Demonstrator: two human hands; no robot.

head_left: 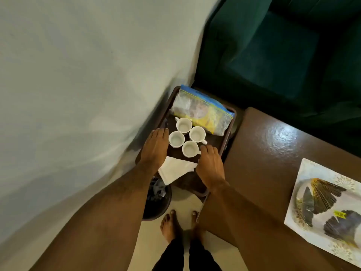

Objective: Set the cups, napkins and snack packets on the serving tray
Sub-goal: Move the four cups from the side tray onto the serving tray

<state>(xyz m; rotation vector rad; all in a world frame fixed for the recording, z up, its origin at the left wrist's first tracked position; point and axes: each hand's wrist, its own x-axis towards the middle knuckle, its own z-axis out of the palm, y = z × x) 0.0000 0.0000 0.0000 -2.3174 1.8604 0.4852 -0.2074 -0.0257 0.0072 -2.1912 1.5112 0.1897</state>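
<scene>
Both hands flat and released on the serving tray [230,112], left hand [155,151] and right hand [211,167] bracketing four cups [186,136], napkins [175,170] under the wrists, snack packets [203,112] beyond the fingers, seemingly steadying the load.

Cups [187,137] on tray [215,141], before packet [203,110]

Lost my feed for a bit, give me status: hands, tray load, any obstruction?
Left hand and right hand flat, open, on the tray. Four cups, napkins, snack bag all aboard. Bin below near edge; nothing blocking.
</scene>
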